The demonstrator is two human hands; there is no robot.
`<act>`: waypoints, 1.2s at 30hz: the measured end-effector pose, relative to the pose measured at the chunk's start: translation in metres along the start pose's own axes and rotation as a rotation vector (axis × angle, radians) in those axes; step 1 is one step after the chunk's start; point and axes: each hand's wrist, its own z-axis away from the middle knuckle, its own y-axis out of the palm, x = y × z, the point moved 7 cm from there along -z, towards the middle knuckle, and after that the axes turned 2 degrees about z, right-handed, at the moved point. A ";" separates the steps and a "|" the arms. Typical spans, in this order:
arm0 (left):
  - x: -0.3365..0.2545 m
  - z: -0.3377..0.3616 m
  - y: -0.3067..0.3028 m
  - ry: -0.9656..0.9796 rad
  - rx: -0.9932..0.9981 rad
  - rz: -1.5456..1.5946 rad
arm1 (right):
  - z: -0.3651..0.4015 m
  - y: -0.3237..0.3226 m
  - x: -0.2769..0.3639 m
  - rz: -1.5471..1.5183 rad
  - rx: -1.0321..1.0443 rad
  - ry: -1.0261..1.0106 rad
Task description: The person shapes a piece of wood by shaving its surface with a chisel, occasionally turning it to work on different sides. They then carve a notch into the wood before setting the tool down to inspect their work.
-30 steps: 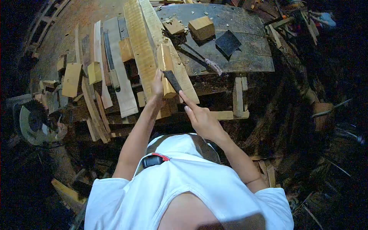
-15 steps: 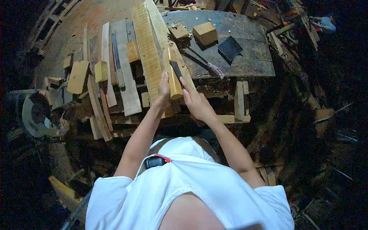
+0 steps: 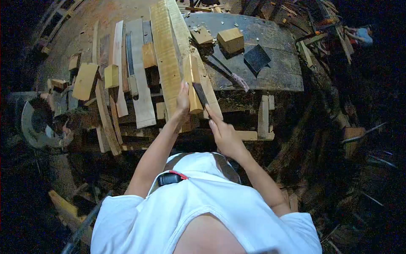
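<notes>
From my remote seat, the main risk I judge is a slip. The dark flat tool (image 3: pixel 200 94) lies slantwise across the wooden piece (image 3: pixel 192 78), and its far end sits just beside the thumb of the left hand (image 3: pixel 183 100). If the tool skates off the narrow edge, it could run straight into those fingers. The piece also seems to be steadied only by that one hand against the near left corner of the bench top (image 3: pixel 270 72). A hard push could twist it or kick its foot out, though I cannot tell whether anything clamps it lower down. The left hand is wrapped around the piece's near end. The right hand (image 3: pixel 226 135) is closed on the tool's near end, below the bench top's front edge, with a finger laid along the blade. The piece itself is a slim, pale yellow length of sawn timber. It stands tilted at the bench top's left edge and touches the long plank (image 3: pixel 165 55) that runs up beside it. Its faces look clean and bright, and its corners are fairly square.
</notes>
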 end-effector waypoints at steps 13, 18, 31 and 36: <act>-0.031 0.014 0.013 -0.050 -0.084 0.016 | -0.021 0.002 0.002 0.030 0.006 -0.038; -0.059 0.039 0.042 -0.161 0.007 0.124 | -0.071 0.002 -0.010 0.094 -0.079 -0.057; -0.051 0.024 0.043 0.062 0.084 -0.103 | -0.071 -0.004 -0.016 0.258 -0.051 0.075; -0.060 0.028 0.038 0.073 0.058 -0.341 | -0.026 -0.004 -0.013 0.195 0.000 0.047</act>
